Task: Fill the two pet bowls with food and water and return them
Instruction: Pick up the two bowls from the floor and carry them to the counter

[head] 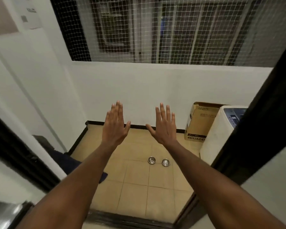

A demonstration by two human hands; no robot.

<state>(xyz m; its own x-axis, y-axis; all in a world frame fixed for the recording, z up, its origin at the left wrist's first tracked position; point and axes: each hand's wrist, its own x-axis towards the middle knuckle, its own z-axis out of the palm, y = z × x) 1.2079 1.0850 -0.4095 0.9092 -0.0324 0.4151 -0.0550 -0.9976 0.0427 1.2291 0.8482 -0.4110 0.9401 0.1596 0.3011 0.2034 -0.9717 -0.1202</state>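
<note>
Bowls first: you have two small steel pet bowls on the tan tiled floor (135, 182) of the balcony, the left bowl (151, 160) and the right bowl (165, 162), standing just beside each other without touching, in a row that runs left to right across your view. Both sit upright with their open mouths facing up; being round, they have no long axis of their own, and whatever may lie inside them is too small to make out. They stand roughly mid-floor, nearer the right side, well apart from the far white wall (155, 83). Your left hand (115, 128) and your right hand (163, 128) are raised in front of you, backs toward you, fingers straight and pointing up, thumbs angled inward toward one another. Each grip is wide and flat and holds nothing, and both hands are well above and apart from the bowls. To the right, a cardboard box (199, 123) stands against the wall, just beside a white washing machine (220, 133). Above the wall, white netting (155, 30) covers the opening. A dark cloth (68, 161) lies at the floor's left edge, and black door frames flank your view.
</note>
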